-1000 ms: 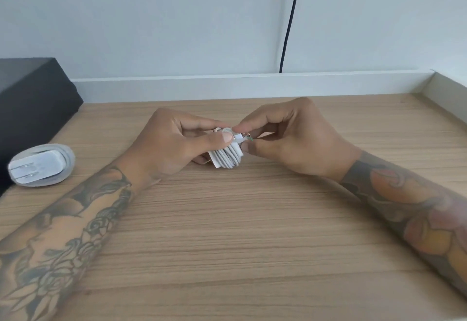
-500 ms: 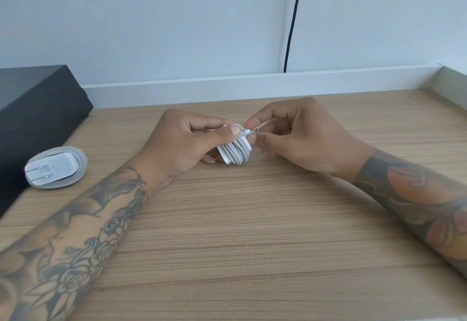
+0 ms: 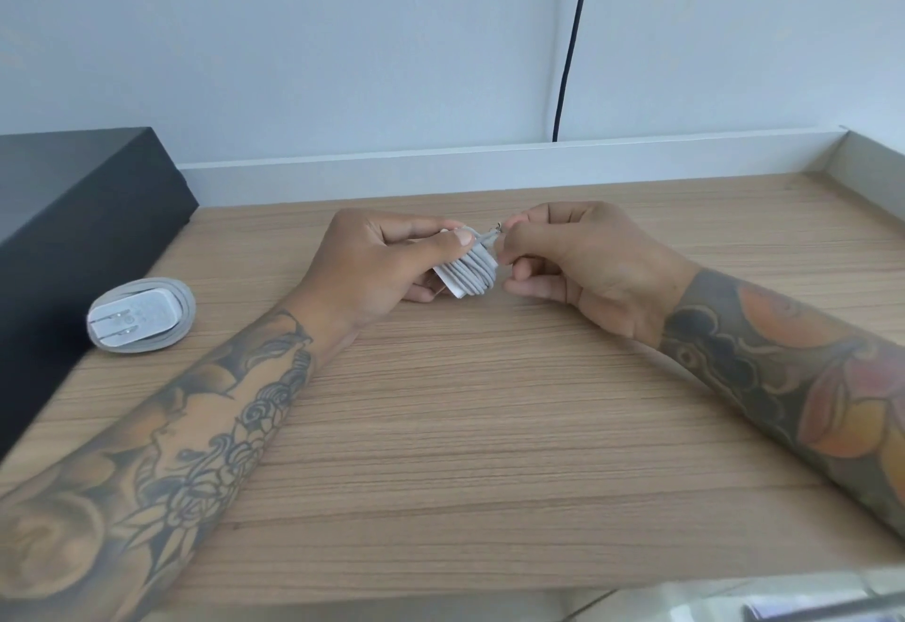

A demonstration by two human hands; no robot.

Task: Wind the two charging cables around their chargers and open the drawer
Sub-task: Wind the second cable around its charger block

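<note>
White cable-wound charger (image 3: 469, 273) gripped in curled left hand (image 3: 377, 268), cable end (image 3: 492, 235) pinched by right hand (image 3: 583, 263)

wall (image 3: 343, 33) – pale, plain | desk (image 3: 489, 425) – light woodgrain | black cable (image 3: 568, 58) down wall | black box (image 3: 73, 210) left

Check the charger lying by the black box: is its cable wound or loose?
Wound. The charger lies flat on the table, its white cable looped in a neat ring around its body, prongs facing the camera.
</note>
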